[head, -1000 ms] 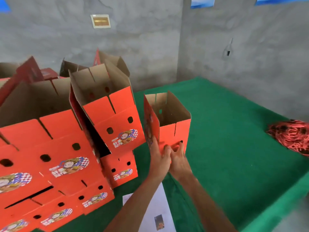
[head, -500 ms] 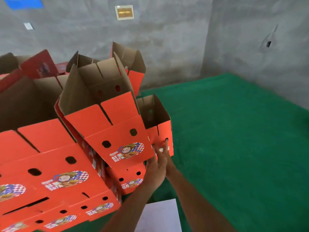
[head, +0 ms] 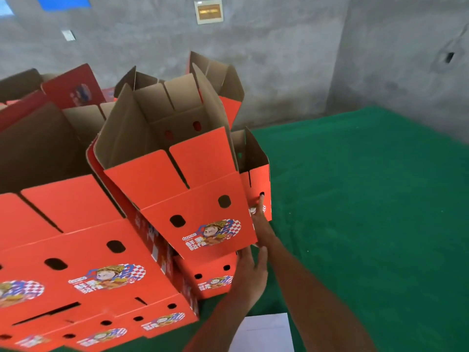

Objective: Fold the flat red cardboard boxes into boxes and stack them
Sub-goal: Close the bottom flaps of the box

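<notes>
While the box [head: 255, 174] stands upright on the green cloth [head: 368, 199], its long axis vertical and its open brown mouth up, it sits at 3 o'clock of the stack [head: 177, 194], touching it. The right hand [head: 261, 219] lies with straight fingers on its red front — one fingertip at a hole. The left hand [head: 250, 273] is flat and open at 6 o'clock of the stack's tilted top box. Most of the box's left side is hidden.
</notes>
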Available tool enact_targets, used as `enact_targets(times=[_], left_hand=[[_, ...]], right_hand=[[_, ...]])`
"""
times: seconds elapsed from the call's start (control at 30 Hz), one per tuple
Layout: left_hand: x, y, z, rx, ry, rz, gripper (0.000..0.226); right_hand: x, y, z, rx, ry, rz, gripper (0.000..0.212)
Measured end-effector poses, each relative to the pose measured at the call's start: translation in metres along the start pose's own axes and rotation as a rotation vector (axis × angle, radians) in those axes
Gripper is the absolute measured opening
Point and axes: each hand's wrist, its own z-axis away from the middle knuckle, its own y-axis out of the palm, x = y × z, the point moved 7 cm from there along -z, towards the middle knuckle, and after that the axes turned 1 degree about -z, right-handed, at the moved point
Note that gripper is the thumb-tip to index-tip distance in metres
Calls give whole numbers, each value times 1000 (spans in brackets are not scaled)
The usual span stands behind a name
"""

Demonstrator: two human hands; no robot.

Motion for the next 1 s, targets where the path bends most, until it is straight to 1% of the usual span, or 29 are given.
enact_targets(times=[0.03,0.07,0.1,0.2,0.27,0.37,0.4,0.47,0.53,0.6,0.63,0.73,0.8,0.87,0.93,1.0], left_hand=[[1,-3,0,-5,-6,12,69],[3,-6,-1,-17,-9,20,68],[5,-9,-2,-31,-7,24,66],[8,-6,-5,-29,-18,2,63],[3,-1,-5,-5,-47,1,52],[-10,-6,10,15,-45,47,24],[-13,-13,20,8,-32,39,22],[-13,-31,47,11,0,-23,26],[-4,-59,79,5,28,-113,31],[19,-94,116,3,34,-156,31],[36,-113,136,-1,28,-168,30],[99,-198,193,-90,-18,-282,27],[145,-272,226,-183,-68,-349,31],[188,-355,254,-288,-119,-388,29],[229,-439,278,-375,-149,-399,23],[263,-518,291,-433,-149,-413,18]], right_hand=[[2,-5,-1,-27,-2,37,52],[1,-2,-2,-15,31,61,50],[1,2,3,27,54,56,46],[-3,-7,33,-25,159,2,31],[-10,-19,61,-94,220,13,23],[-9,-38,114,-243,266,37,15],[-5,-41,134,-299,291,28,14],[10,-36,175,-396,336,-38,14],[40,-18,210,-429,368,-116,11],[78,11,237,-432,374,-174,11],[102,29,248,-412,342,-187,11],[196,95,264,-301,166,-192,10],[269,144,264,-217,51,-237,6],[348,193,255,-128,-43,-271,3],[428,241,242,-62,-122,-297,6],[496,280,222,-26,-146,-342,13]])
